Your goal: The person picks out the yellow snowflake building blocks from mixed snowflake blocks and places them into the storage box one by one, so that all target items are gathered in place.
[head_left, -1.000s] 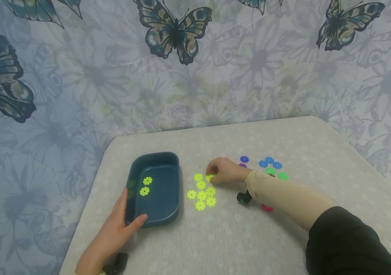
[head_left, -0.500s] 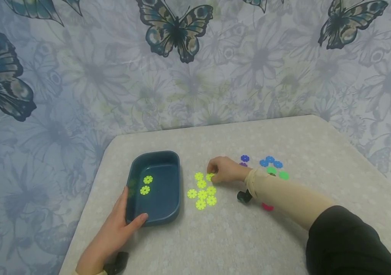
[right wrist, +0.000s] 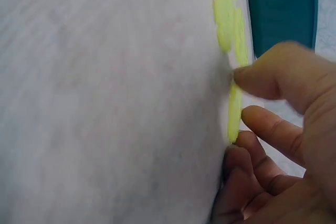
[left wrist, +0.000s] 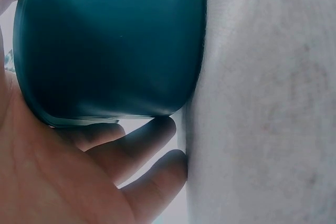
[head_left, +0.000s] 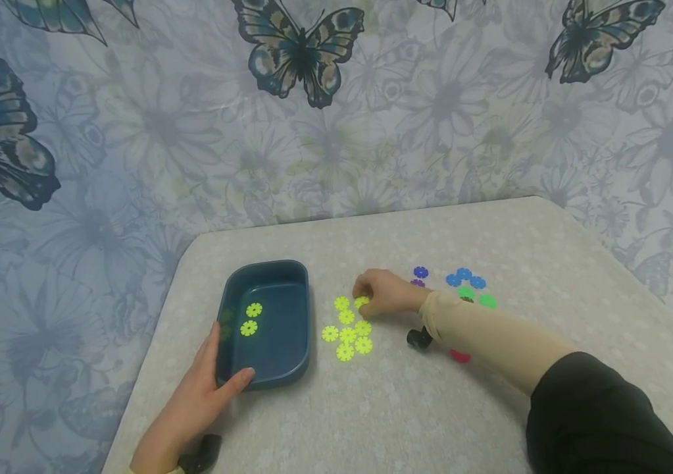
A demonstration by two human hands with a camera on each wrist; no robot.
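Observation:
My left hand point(head_left: 194, 395) holds the near-left corner of a dark teal tray point(head_left: 279, 368), thumb over the near rim and fingers along its outer left wall. In the left wrist view those fingers point(left wrist: 152, 145) lie against the tray's outside. Inside the tray are two yellow notched discs point(head_left: 249, 328). To its right, several more yellow discs point(head_left: 347, 336) lie flat on the table. My right hand point(head_left: 392, 291) pinches one yellow disc point(head_left: 362, 302) at the far end of that group. In the right wrist view, thumb and fingers meet this disc's edges point(right wrist: 234, 111) at table level.
Beyond the right forearm lie blue discs point(head_left: 464, 274), purple-blue discs point(head_left: 421, 272) and green discs point(head_left: 487, 301). A red piece point(head_left: 460, 356) shows partly under the sleeve. The pale table point(head_left: 372, 421) meets a wall with butterflies at its back edge.
The right hand stays at the same yellow disc, with only a slight shift of its fingers. The left hand, tray and other discs keep their places.

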